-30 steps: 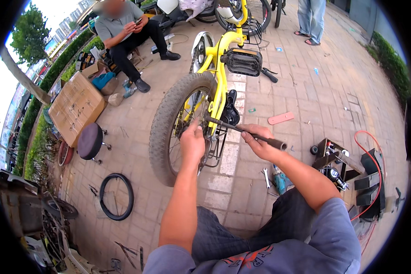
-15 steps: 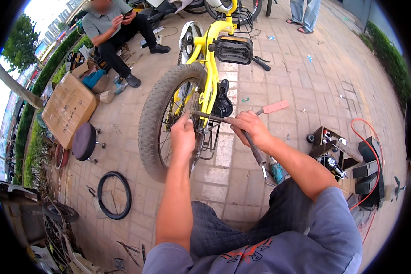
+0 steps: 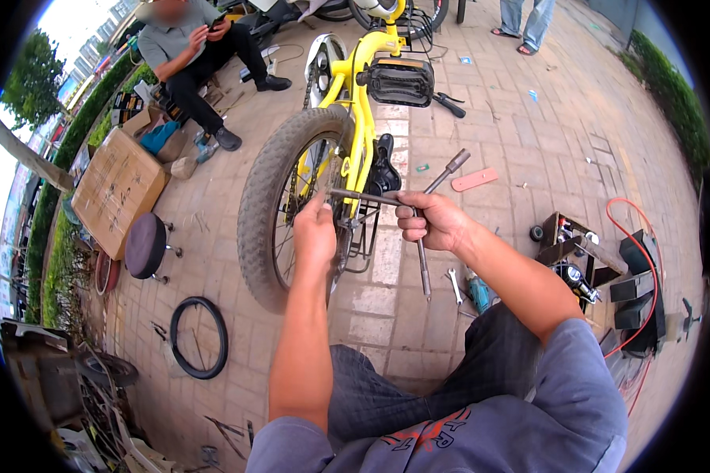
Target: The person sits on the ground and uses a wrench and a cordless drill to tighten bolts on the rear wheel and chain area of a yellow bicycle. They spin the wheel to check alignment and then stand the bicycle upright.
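Dark steel cross-handled wrench [image 3: 368,196] has swung round: a turn in progress, apparently.
Right hand [image 3: 440,224] clamped at its junction; far end beside left hand [image 3: 315,236] fingertips, at black knobbly-tyred wheel [image 3: 265,185]; left grip unclear.

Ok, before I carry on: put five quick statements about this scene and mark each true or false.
1. The right hand grips the socket wrench. True.
2. The left hand is well away from the wheel. False: the left hand is at the wheel, near the socket wrench's end.
3. The bicycle has a yellow frame. True.
4. The stool stands right of the bicycle. False: the stool is left of it.
5. A spanner lies beside the teal power tool. True.
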`<action>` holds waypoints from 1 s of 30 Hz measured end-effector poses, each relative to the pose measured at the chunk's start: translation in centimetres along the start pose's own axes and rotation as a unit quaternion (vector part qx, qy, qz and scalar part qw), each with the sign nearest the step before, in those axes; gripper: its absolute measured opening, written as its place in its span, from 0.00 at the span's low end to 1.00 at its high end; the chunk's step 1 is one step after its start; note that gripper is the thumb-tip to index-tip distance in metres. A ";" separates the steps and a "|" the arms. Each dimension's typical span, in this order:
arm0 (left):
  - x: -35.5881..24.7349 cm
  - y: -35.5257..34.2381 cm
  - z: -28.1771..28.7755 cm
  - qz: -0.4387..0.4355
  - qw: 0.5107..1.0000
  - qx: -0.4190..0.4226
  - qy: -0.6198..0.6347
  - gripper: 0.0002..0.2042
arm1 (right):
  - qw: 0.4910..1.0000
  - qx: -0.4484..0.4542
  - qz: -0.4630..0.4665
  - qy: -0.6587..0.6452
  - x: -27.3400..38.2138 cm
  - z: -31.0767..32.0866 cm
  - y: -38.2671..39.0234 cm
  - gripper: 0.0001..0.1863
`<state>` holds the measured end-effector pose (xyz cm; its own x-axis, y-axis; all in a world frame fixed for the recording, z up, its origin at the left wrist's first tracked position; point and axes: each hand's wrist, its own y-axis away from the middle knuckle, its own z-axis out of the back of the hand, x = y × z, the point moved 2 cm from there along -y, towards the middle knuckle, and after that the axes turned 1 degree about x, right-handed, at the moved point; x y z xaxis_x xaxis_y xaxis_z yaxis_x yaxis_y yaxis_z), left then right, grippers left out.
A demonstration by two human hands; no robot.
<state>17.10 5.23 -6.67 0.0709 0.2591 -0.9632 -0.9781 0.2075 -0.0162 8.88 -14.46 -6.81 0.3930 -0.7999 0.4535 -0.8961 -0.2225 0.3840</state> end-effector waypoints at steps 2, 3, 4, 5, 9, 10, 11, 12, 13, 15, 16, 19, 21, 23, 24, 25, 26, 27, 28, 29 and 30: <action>0.3 -0.1 0.2 -0.015 1.000 -0.004 0.002 0.17 | 0.992 -0.006 0.054 0.112 -0.1 -0.4 0.9 0.14; 0.2 -0.1 0.1 -0.014 1.000 -0.004 0.008 0.17 | 0.983 -0.009 0.080 0.168 -0.1 -0.4 1.3 0.14; 0.1 0.0 0.0 -0.013 1.000 -0.004 0.014 0.17 | 0.961 0.019 0.118 0.248 0.1 0.6 1.3 0.16; 0.0 0.0 -0.2 -0.011 1.000 -0.003 0.020 0.17 | 0.894 0.013 0.241 0.378 0.2 0.9 1.1 0.16; 0.2 -0.1 -0.3 0.013 0.999 -0.001 0.037 0.17 | 0.692 -0.027 0.384 0.610 -0.8 -0.3 2.0 0.14; 0.4 -0.1 -0.1 0.017 0.999 -0.003 0.029 0.17 | 0.677 -0.015 0.380 0.630 -1.0 -0.8 2.0 0.14; 0.4 -0.2 -0.1 0.019 1.000 -0.004 0.021 0.17 | 0.659 -0.004 0.376 0.651 -0.9 -1.2 2.1 0.13; 0.4 -0.3 -0.3 0.017 1.000 -0.005 0.025 0.17 | 0.632 0.004 0.398 0.665 -1.0 -1.3 1.9 0.13; 0.6 -0.3 -0.4 0.015 0.999 -0.006 0.029 0.17 | 0.610 0.004 0.417 0.674 -0.9 -1.1 1.7 0.12; 0.5 -0.2 -0.5 0.004 1.000 -0.016 0.024 0.17 | 0.564 0.006 0.454 0.689 -1.0 -1.0 1.0 0.12; 0.4 0.0 -0.7 -0.004 1.000 -0.022 0.017 0.17 | 0.571 0.009 0.464 0.678 -0.9 -0.9 1.2 0.12; 0.9 -0.1 -0.4 -0.010 0.999 -0.051 -0.012 0.16 | 0.653 -0.062 0.467 0.593 -0.8 -1.3 1.6 0.13; 0.8 0.0 -0.7 -0.014 0.998 -0.057 -0.007 0.16 | 0.619 -0.084 0.529 0.574 -0.6 -1.1 1.5 0.15; 0.7 0.2 -0.7 -0.021 0.997 -0.061 -0.038 0.16 | 0.557 -0.127 0.539 0.618 -0.1 -1.1 1.7 0.16; 0.6 0.3 -0.6 -0.022 0.996 -0.065 -0.059 0.16 | 0.553 -0.133 0.538 0.622 -0.5 -0.5 1.0 0.15; 0.5 0.3 -0.6 -0.024 0.994 -0.070 -0.079 0.16 | 0.562 -0.138 0.529 0.620 -0.8 -0.4 0.6 0.15; 0.2 0.4 -0.8 -0.029 0.991 -0.074 -0.106 0.16 | 0.572 -0.144 0.519 0.618 -1.2 -0.6 0.2 0.14; -0.2 0.6 -1.0 -0.035 0.987 -0.078 -0.133 0.16 | 0.582 -0.151 0.509 0.616 -1.5 -0.8 -0.3 0.14; -0.4 0.7 -1.2 -0.040 0.983 -0.082 -0.160 0.16 | 0.585 -0.152 0.511 0.612 -1.7 -0.7 -1.3 0.14; -0.3 0.8 -1.1 -0.040 0.983 -0.084 -0.160 0.16 | 0.588 -0.142 0.521 0.603 -2.1 -0.7 -2.5 0.17; -0.2 0.6 -1.0 -0.040 0.983 -0.086 -0.159 0.16 | 0.602 -0.139 0.510 0.599 -2.2 -1.4 -3.2 0.19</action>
<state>16.26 4.37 -6.81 0.1801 0.5356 -0.8250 -0.9835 0.0847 -0.1597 11.22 -11.22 -7.92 -0.3166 0.5700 0.7582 -0.7938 0.2783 -0.5408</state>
